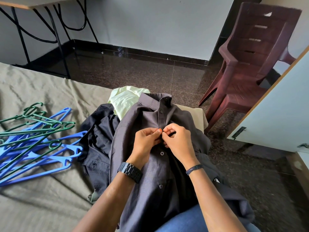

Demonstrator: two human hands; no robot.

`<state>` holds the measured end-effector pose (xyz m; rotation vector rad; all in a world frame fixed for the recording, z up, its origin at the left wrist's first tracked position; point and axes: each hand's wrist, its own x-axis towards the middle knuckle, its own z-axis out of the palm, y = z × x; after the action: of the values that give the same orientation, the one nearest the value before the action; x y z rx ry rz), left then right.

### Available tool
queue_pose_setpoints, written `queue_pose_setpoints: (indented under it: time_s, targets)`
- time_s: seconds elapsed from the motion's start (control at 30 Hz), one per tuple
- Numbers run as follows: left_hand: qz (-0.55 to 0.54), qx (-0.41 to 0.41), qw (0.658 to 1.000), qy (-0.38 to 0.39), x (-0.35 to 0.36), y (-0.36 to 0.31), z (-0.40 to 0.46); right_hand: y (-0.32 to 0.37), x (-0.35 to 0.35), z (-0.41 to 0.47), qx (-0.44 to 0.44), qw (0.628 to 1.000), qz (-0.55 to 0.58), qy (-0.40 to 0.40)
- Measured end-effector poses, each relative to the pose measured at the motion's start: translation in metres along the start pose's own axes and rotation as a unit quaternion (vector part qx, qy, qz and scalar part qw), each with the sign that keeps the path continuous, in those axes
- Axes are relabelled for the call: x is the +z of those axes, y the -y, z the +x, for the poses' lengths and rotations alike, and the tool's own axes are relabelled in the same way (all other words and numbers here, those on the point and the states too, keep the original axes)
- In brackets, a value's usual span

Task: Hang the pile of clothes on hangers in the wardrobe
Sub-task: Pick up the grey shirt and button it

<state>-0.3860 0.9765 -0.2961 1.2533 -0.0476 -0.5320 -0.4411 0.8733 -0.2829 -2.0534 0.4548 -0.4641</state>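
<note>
A grey button-up shirt (133, 139) lies spread over the pile on the bed, collar away from me. My left hand (145, 141) and my right hand (178, 141) both pinch its front placket at a button near the chest, fingertips meeting. Under it lie a black shirt (98, 141), a pale green garment (125, 99) and a beige one (195, 114). A heap of blue hangers (50, 158) and green hangers (33, 129) lies on the bed to the left.
The bed has an olive sheet (41, 206). A maroon plastic chair (250, 64) stands on the dark floor at right. A white wardrobe door (275, 118) with a latch hangs open at the right edge. A black metal table frame (56, 36) stands far left.
</note>
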Motion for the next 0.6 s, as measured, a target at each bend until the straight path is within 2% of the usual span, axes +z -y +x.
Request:
queue_pose_setpoints:
  time_s: [0.13,0.23,0.3,0.37,0.47,0.53,0.6]
  targets:
    - [-0.048,-0.032,0.997,0.045,-0.003,-0.006,0.006,0.006,-0.006,0.003,0.06,0.995,0.083,0.0]
    - [-0.11,-0.062,0.988,0.09,-0.003,-0.012,0.01,0.014,-0.017,0.015,0.156,0.955,0.239,0.084]
    - [-0.128,-0.055,0.985,0.099,-0.001,-0.016,0.014,0.017,-0.02,0.023,0.191,0.93,0.291,0.116]
    - [-0.07,-0.026,0.995,0.063,-0.001,-0.016,0.02,0.014,-0.02,0.028,0.19,0.941,0.242,0.138]
    - [0.121,0.043,0.992,-0.019,-0.005,-0.008,0.025,0.0,-0.026,0.027,0.133,0.977,-0.003,0.167]
    - [0.191,0.073,0.978,-0.05,-0.006,-0.002,0.019,-0.008,-0.038,0.019,0.103,0.972,-0.112,0.179]
    - [0.238,0.095,0.964,-0.063,-0.007,0.0,0.006,-0.015,-0.052,0.007,0.079,0.968,-0.149,0.186]
